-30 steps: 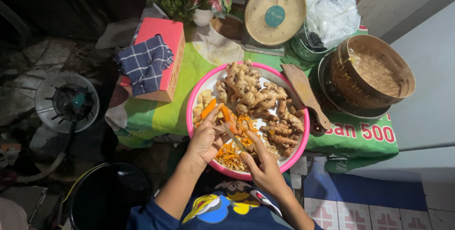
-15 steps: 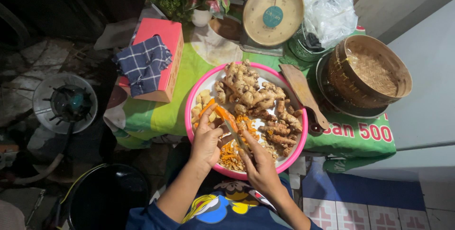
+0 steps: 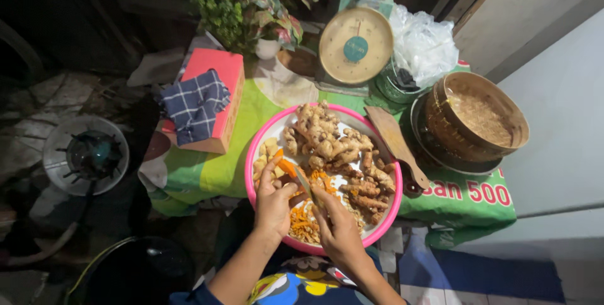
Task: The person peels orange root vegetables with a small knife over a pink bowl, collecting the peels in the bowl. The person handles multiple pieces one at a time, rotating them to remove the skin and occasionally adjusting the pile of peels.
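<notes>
A green cloth-covered table (image 3: 207, 166) carries a wide pink basin (image 3: 255, 154), the landmark here, heaped on its far side with knobbly pale ginger roots (image 3: 327, 135). Beyond the basin stands a round kitchen scale (image 3: 355, 44); right of it a woven bamboo steamer (image 3: 478, 119), with a wooden spatula (image 3: 393, 141) lying between. Left of the basin sits a red box (image 3: 220, 97) under a checked cloth (image 3: 192, 104). Over the basin's near side, the left hand (image 3: 274, 204) pinches an orange turmeric root (image 3: 286, 168), and the right hand (image 3: 336, 226) grips a small knife (image 3: 304, 181) against it, above orange peelings (image 3: 305, 223).
</notes>
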